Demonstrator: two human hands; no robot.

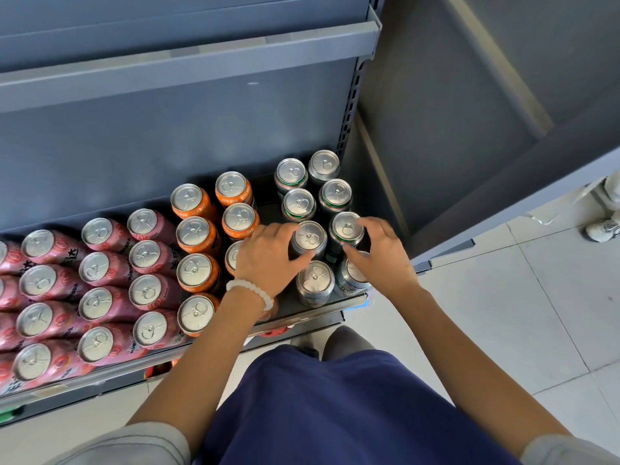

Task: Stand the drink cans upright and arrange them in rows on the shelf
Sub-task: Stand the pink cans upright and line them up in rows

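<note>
Pink cans (pixel 100 266) and orange cans (pixel 198 236) are standing upright in rows on the shelf (pixel 188 352). The left hand (pixel 265 260) is gripping one silver can (pixel 308 238); the right hand (pixel 382 260) is gripping its neighbour (pixel 346 227), among upright silver-and-green cans.

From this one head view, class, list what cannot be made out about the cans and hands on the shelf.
1. Orange can: mostly hidden behind the left hand.
2. Front silver can: partly covered by the right hand.
3. Leftmost pink cans: cut off by the frame edge.
4. Green-banded cans: labels too small to read.
</note>
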